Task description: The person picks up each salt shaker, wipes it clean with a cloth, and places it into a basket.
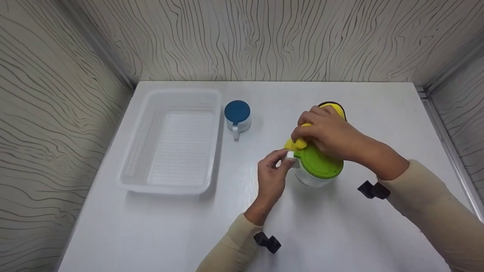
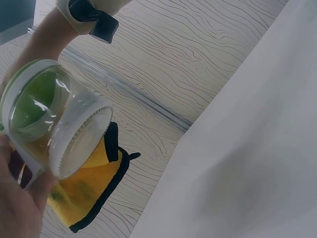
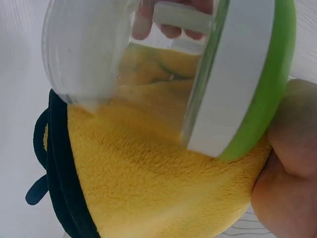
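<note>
A clear jar [image 2: 59,116] with a green lid [image 1: 323,164] and a white handle is held up off the table, its ribbed base showing in the left wrist view. My left hand [image 1: 272,175] pinches the handle [image 1: 290,155] between thumb and fingers. With bent fingers, my right hand [image 1: 329,132] grips a yellow cloth [image 3: 163,168] with dark edging and presses it at the far side of the lid. Part of the cloth hangs down beside the jar, seen through its clear wall in the right wrist view. The right palm hides some of the lid in the head view.
A white perforated plastic basket [image 1: 166,189] stands on the left of the white table [image 1: 159,230]. Close to its right side is a smaller jar with a blue lid [image 1: 237,112], its handle pointing toward me. Wood-patterned panels [image 1: 245,41] enclose the back and sides.
</note>
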Demonstrator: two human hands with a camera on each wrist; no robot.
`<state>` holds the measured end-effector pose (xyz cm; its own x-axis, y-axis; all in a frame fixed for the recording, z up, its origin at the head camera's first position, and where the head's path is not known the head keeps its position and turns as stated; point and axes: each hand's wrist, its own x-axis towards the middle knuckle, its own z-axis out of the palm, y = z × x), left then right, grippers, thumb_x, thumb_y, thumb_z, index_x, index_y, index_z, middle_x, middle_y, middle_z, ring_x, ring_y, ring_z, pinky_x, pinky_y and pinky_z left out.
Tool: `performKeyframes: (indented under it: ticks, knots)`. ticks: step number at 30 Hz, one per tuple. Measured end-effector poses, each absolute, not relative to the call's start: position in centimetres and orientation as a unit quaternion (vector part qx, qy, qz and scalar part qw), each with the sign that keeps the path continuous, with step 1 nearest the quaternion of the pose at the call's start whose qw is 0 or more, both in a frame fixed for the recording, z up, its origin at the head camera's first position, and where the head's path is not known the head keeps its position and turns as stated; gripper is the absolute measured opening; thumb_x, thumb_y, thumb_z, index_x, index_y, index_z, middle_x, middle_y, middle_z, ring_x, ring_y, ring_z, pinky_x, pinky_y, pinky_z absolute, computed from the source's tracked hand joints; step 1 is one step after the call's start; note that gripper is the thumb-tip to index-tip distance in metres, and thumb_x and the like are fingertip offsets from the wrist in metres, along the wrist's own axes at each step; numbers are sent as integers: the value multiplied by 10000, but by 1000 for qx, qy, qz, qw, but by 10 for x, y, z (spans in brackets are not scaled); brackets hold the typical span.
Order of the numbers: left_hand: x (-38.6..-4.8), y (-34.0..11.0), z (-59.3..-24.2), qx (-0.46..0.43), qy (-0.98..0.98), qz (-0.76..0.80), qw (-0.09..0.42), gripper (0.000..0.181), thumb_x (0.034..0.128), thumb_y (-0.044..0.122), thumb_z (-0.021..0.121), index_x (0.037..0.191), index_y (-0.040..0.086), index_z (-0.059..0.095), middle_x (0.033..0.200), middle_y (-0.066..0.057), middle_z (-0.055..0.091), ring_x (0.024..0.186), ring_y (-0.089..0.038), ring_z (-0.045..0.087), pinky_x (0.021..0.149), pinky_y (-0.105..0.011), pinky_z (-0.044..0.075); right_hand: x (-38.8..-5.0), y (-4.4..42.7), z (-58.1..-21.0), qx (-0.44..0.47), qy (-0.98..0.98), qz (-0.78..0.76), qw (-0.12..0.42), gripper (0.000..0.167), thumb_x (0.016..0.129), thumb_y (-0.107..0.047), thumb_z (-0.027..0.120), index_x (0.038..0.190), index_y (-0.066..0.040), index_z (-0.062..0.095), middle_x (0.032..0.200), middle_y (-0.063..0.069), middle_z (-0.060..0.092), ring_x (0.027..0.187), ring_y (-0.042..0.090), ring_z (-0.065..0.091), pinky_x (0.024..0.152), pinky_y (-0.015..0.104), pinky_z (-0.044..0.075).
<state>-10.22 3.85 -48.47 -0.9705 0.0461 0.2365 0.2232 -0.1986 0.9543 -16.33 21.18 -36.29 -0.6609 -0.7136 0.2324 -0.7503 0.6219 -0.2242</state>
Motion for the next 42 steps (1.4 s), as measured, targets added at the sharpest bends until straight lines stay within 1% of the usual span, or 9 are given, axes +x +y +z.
performKeyframes:
  ticks: [3,7,13,17,25,27,30,33,42]
  knots:
    - [-102,38,-485,-106,-630,-767,58,226,983,55,656,1195,0,714,1123,-112,720,1076,-171,664,988,-349,554,-162,209,-363,403,-902,143,55,280,898,55,643,906,-217,709,965,21,608,989,265,528,848,500,387]
    - [-103,39,-486,-106,-628,-769,59,228,985,57,655,1197,-7,709,1137,-119,717,1096,-183,666,1004,-353,544,-163,211,-364,407,-899,144,70,287,888,67,634,890,-212,703,960,29,612,970,271,527,833,497,386]
    - [-103,39,-486,-104,-623,-772,67,236,972,43,666,1189,-46,694,1125,-132,715,1090,-188,670,990,-350,552,-166,223,-367,418,-889,157,102,260,872,63,668,907,-194,692,937,27,615,908,264,523,804,468,386]
    - [-103,39,-485,-102,-623,-772,72,236,969,47,670,1175,-68,689,1100,-127,719,1051,-169,673,969,-345,564,-165,231,-368,410,-890,166,106,257,880,60,676,932,-190,707,921,9,606,909,249,524,793,451,381]
    - [-103,38,-485,-95,-615,-780,68,204,962,47,680,1144,-43,709,1077,-143,711,1022,-163,680,931,-349,582,-162,249,-368,362,-912,177,74,230,936,25,653,986,-188,722,953,7,647,924,226,513,848,480,392]
    - [-104,38,-486,-94,-613,-781,71,202,964,41,675,1143,-47,707,1074,-152,709,1028,-177,683,934,-351,580,-160,253,-367,353,-917,175,66,216,950,13,645,1005,-182,720,959,10,658,924,229,514,829,462,386]
    - [-105,37,-487,-91,-612,-782,76,203,963,38,674,1144,-48,704,1075,-154,711,1037,-182,684,941,-354,577,-158,259,-367,340,-922,173,57,216,968,6,628,1022,-182,719,951,-15,657,924,223,513,760,418,351]
    - [-105,36,-486,-90,-611,-782,80,203,969,39,668,1149,-49,700,1081,-146,712,1048,-188,683,948,-360,574,-155,264,-365,330,-927,174,48,218,979,-5,615,1034,-188,719,942,-35,656,916,212,504,727,405,327]
    - [-107,33,-485,-80,-616,-779,84,198,987,43,640,1161,-33,698,1082,-122,705,1052,-193,689,923,-355,585,-143,277,-359,313,-937,155,24,203,968,-7,636,1037,-180,717,942,-41,660,901,204,511,751,421,360]
